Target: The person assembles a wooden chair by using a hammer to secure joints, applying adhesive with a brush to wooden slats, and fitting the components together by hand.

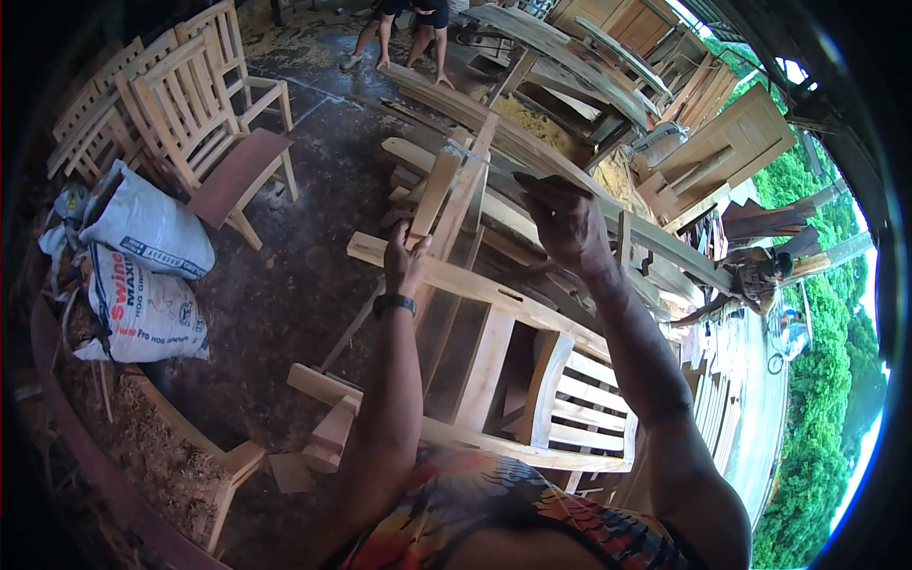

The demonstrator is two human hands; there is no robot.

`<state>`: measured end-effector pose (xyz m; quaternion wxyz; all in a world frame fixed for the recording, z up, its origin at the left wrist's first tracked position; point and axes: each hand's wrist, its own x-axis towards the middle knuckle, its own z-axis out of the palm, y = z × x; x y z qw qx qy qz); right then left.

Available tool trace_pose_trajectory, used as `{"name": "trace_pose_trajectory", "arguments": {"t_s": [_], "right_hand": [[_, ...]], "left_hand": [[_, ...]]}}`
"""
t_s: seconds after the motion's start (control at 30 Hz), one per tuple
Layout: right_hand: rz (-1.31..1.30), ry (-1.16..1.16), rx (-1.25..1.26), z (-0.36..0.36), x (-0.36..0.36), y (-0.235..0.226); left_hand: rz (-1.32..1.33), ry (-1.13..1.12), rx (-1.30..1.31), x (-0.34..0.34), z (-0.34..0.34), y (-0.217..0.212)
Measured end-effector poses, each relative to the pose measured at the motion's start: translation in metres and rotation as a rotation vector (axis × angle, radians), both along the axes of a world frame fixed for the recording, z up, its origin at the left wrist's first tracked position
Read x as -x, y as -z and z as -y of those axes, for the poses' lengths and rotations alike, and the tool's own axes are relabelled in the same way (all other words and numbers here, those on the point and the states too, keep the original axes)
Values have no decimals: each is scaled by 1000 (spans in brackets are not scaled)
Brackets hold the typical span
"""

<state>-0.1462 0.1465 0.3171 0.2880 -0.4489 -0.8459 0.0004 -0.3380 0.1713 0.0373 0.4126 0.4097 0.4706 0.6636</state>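
My left hand (407,269), with a dark band at the wrist, is closed around the lower end of a short pale wooden piece (438,193), which points away from me. That hand sits against the upper leg of an unfinished wooden chair frame (484,369) lying on its side in front of me, slatted back to the right. A slot shows in the upper member. Whitish stuff (463,150) is at the far end of the short piece. To the right, my right hand (567,218) is raised with fingers pinched together; whatever they hold is too small to make out.
Wooden chairs (195,114) stand at the far left, above stuffed sacks (147,285). Long planks (532,142) lie stacked beyond the frame. Another person (413,28) bends over a plank at the back; a further person (760,280) is at the right. Wood shavings (123,432) lie lower left.
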Motion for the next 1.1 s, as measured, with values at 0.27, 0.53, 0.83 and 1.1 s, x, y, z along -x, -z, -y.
{"name": "trace_pose_trajectory", "arguments": {"t_s": [0.27, 0.53, 0.83, 1.1], "right_hand": [[95, -92, -85, -12, 5, -8], [88, -197, -41, -8, 7, -13], [-32, -102, 106, -1, -17, -28], [-328, -332, 759, 78, 27, -29]], "left_hand": [[-50, -34, 27, 2, -2, 11], [-43, -56, 30, 5, -8, 29], [-35, -27, 32, -10, -9, 15], [-427, -249, 208, -44, 89, 14]]}}
